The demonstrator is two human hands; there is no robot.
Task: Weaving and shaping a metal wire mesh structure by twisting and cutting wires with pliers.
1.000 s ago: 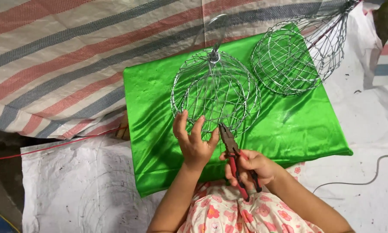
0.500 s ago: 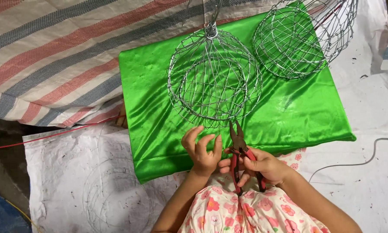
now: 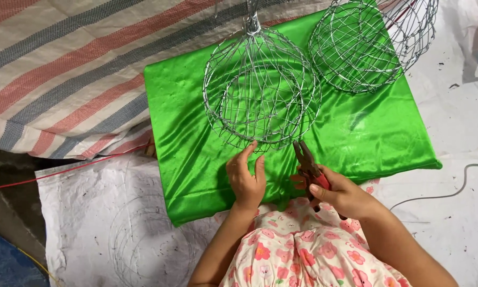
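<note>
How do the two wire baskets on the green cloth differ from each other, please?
The near wire basket lies wholly in view in the middle of the green cloth; the far wire basket sits at the cloth's top right corner, cut off by the frame. The left hand touches the near basket's lower rim, with the pliers in the right hand close by; nothing touches the far basket. Both are rounded silver wire mesh.

The satin cloth [image 3: 356,133] is a bright, glossy green. On it, the wire basket [image 3: 261,90] at twelve o'clock and the second wire basket [image 3: 364,45] at one o'clock are bare silvery grey. The pliers [image 3: 310,167] have red handles and dark jaws. The tarp [image 3: 63,69] at ten o'clock carries red, blue-grey and cream stripes. The dress [image 3: 302,255] at six o'clock is cream with pink flowers.
</note>
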